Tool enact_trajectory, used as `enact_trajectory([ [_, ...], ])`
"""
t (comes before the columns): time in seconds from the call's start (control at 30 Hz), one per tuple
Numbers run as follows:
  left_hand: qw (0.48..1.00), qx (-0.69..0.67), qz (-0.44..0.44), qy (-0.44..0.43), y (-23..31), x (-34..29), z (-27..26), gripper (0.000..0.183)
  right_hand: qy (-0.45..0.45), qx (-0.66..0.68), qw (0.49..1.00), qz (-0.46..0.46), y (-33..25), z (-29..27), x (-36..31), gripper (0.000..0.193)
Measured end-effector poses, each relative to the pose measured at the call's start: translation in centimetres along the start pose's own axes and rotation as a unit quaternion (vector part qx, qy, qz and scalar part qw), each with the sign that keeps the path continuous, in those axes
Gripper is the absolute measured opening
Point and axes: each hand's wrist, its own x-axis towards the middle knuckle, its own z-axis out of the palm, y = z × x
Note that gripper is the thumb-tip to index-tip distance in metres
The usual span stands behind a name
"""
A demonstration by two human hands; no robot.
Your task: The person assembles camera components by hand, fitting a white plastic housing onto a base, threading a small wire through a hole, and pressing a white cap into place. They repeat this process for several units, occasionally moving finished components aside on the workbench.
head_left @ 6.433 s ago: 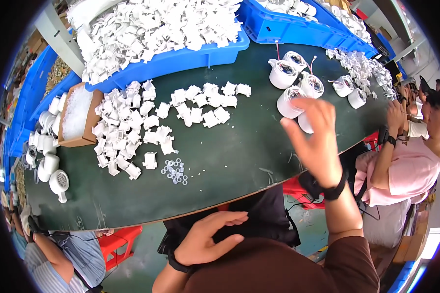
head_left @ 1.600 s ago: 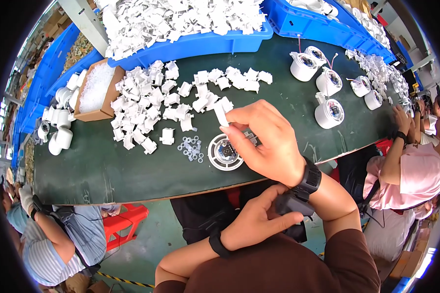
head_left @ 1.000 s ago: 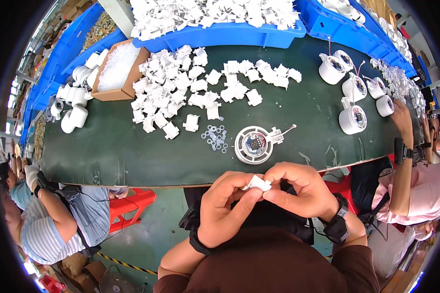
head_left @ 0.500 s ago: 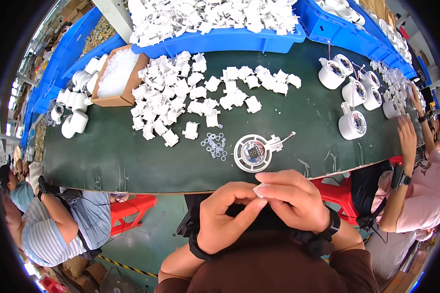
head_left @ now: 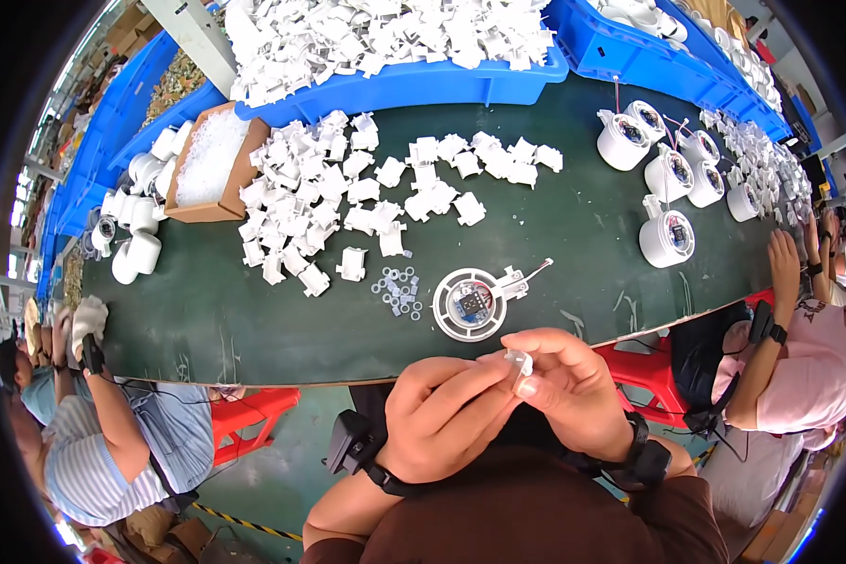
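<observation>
Between my two hands, just off the table's near edge, is a small white plastic part (head_left: 519, 361). The fingers of my left hand (head_left: 442, 414) pinch it from one side, and the thumb and forefinger of my right hand (head_left: 578, 395) grip it from the other. Fingertips cover much of it. Beyond my hands a round white housing (head_left: 439, 309) with a circuit board inside lies on the table, a bracket and short wire sticking out to its right. Left of the housing lie several small translucent rings (head_left: 397, 291). Farther back spreads a pile of white plastic brackets (head_left: 296, 202).
A blue bin (head_left: 395, 92) heaped with white brackets stands at the back. At left are a cardboard box (head_left: 214, 209) of clear pieces and white cylindrical housings (head_left: 141, 254). Wired white housings (head_left: 665, 246) stand at right. Co-workers sit on both sides, near red stools (head_left: 254, 414).
The small white part has been turned between my fingers, and more of it shows. My right thumb and forefinger have shifted around it. The whole view has moved slightly.
</observation>
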Motion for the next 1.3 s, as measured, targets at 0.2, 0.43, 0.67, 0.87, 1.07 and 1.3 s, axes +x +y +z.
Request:
enact_trajectory([
  [0.2,0.986,0.095,-0.137,0.016,0.5,1.8,-0.7,0.072,0.053,-0.083,0.995,-0.031,-1.7,-0.3,0.4,0.046],
  [0.43,0.976,0.086,-0.191,-0.066,-0.3,1.2,1.1,0.085,0.064,-0.125,0.99,-0.034,-0.9,-1.4,1.0,0.043],
  [0.67,0.933,-0.128,-0.33,-0.065,1.0,1.5,0.5,0.073,0.104,-0.264,0.953,-0.105,-1.1,-2.4,2.4,0.041],
  [0.87,0.968,-0.027,-0.243,-0.056,-0.7,2.3,1.7,0.059,0.089,-0.243,0.961,-0.101,-0.8,-2.2,2.8,0.041],
  [1.07,0.938,-0.241,-0.248,0.025,-0.6,-0.2,3.2,0.074,0.035,-0.144,0.986,-0.072,0.3,-1.7,2.1,0.043],
  [1.3,0.948,-0.146,-0.279,-0.047,-1.1,0.8,0.7,0.061,0.046,-0.251,0.967,-0.004,-1.4,-1.3,3.0,0.044],
])
